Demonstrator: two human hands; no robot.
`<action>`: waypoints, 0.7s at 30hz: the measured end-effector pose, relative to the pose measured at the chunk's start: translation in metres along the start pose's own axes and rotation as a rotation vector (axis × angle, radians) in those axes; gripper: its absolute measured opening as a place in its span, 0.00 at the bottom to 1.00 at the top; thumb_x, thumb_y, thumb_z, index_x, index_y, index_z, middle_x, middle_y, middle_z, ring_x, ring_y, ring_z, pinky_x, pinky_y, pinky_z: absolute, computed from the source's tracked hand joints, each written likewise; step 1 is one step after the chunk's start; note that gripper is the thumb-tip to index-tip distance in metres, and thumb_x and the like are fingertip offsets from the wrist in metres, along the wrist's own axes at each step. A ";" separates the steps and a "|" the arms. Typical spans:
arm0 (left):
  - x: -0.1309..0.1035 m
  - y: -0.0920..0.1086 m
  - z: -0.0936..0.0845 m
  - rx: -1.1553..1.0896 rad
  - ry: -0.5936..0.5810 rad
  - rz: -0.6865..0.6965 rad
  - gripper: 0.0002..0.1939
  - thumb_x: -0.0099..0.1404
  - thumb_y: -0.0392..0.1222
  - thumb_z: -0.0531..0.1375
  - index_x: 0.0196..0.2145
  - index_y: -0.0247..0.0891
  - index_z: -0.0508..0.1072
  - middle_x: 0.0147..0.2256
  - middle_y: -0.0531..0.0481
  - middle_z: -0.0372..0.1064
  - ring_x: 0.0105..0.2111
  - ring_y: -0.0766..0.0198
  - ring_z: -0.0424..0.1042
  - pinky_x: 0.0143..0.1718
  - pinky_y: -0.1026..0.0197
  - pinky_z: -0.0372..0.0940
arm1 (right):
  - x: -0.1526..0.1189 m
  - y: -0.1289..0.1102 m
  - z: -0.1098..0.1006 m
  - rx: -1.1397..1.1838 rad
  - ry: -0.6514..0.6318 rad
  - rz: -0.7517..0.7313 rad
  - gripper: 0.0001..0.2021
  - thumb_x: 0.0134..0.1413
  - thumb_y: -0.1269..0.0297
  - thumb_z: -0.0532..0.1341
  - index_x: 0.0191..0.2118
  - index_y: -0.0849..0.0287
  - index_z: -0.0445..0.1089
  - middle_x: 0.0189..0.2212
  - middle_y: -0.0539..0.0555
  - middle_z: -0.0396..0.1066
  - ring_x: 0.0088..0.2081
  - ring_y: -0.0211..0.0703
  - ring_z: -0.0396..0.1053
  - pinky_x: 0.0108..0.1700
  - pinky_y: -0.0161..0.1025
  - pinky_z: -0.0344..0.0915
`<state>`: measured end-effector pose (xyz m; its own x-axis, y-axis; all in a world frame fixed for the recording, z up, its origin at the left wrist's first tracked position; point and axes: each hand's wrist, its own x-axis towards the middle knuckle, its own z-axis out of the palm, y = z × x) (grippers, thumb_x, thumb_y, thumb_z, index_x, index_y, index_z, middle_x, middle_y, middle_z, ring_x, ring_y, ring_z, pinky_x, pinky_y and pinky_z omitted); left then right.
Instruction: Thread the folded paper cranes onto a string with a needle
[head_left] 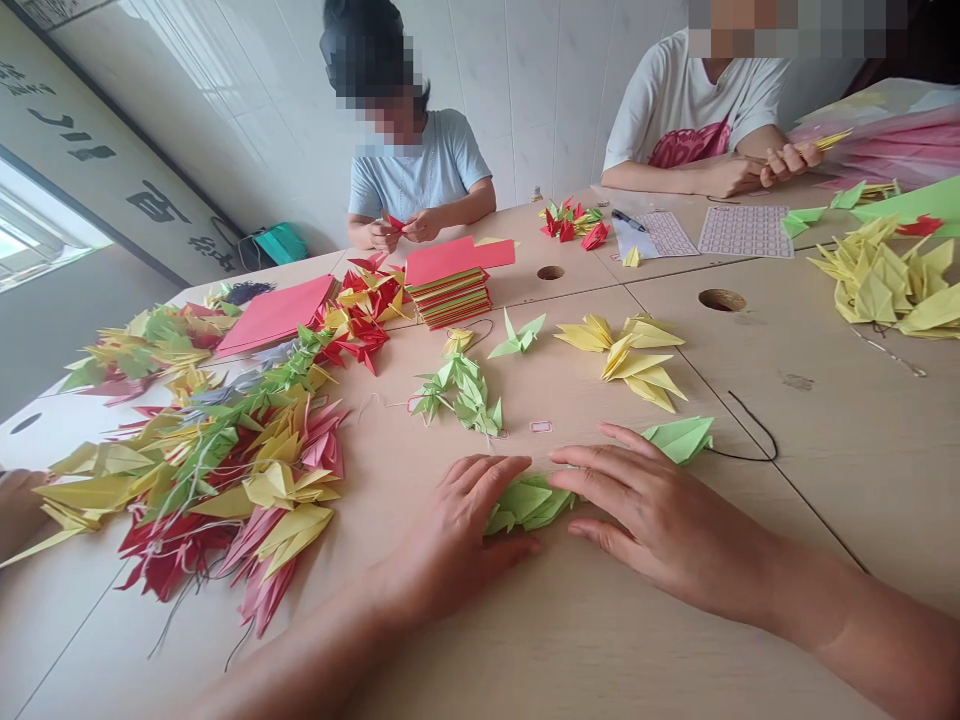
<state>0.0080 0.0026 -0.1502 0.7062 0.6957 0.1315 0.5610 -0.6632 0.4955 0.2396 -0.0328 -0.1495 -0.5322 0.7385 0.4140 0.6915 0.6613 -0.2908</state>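
Folded green paper cranes [531, 502] lie bunched on the table between my two hands. My left hand [461, 530] rests at their left side, thumb and fingers apart around the edge of the bunch. From the right, my right hand [645, 510] reaches over with its fingers spread, the fingertips beside the bunch. Another green crane [681, 438] lies just beyond my right hand, with a dark cord [765, 440] beside it. Farther off are a cluster of green cranes [461, 390], a single green crane [517, 335] and several yellow cranes [626, 355].
A large heap of strung cranes [225, 450] covers the table's left side. Behind stand a stack of coloured paper [450, 285] and red sheets [277, 315]. Two people sit across the table [825, 400], holding folded paper. Yellow cranes [885, 275] lie at the far right.
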 end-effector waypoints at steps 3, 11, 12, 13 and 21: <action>0.001 -0.001 0.001 -0.020 0.005 -0.027 0.25 0.60 0.39 0.64 0.54 0.40 0.63 0.46 0.45 0.72 0.48 0.56 0.68 0.49 0.53 0.67 | -0.001 0.008 -0.006 -0.054 0.015 0.010 0.12 0.60 0.68 0.58 0.49 0.58 0.67 0.49 0.57 0.72 0.52 0.49 0.69 0.58 0.60 0.60; 0.001 -0.004 -0.001 0.010 0.030 -0.076 0.24 0.60 0.33 0.59 0.54 0.41 0.63 0.46 0.47 0.73 0.48 0.58 0.69 0.49 0.54 0.67 | -0.013 0.033 -0.016 -0.139 -0.110 0.114 0.11 0.54 0.69 0.62 0.45 0.56 0.72 0.45 0.55 0.75 0.52 0.54 0.69 0.57 0.63 0.59; 0.001 -0.004 -0.001 0.011 0.030 -0.081 0.24 0.60 0.33 0.58 0.54 0.41 0.63 0.45 0.47 0.73 0.47 0.58 0.69 0.49 0.54 0.67 | -0.012 0.033 -0.016 -0.128 -0.124 0.125 0.09 0.55 0.69 0.62 0.43 0.56 0.72 0.43 0.54 0.76 0.51 0.53 0.70 0.57 0.63 0.58; 0.001 -0.004 -0.002 0.010 0.031 -0.086 0.23 0.60 0.33 0.58 0.53 0.41 0.64 0.45 0.47 0.73 0.47 0.58 0.69 0.49 0.54 0.67 | -0.012 0.033 -0.017 -0.116 -0.138 0.133 0.08 0.55 0.70 0.61 0.41 0.55 0.73 0.42 0.54 0.76 0.49 0.52 0.71 0.57 0.62 0.58; -0.001 -0.007 -0.003 -0.060 0.100 -0.169 0.21 0.59 0.34 0.58 0.51 0.43 0.66 0.45 0.48 0.73 0.45 0.59 0.72 0.48 0.55 0.68 | -0.006 0.032 -0.023 -0.118 -0.117 0.139 0.07 0.57 0.69 0.58 0.39 0.58 0.73 0.38 0.55 0.77 0.43 0.50 0.73 0.55 0.59 0.61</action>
<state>0.0019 0.0071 -0.1512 0.5558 0.8218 0.1255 0.6391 -0.5189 0.5677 0.2765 -0.0195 -0.1412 -0.4760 0.8363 0.2721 0.8111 0.5371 -0.2319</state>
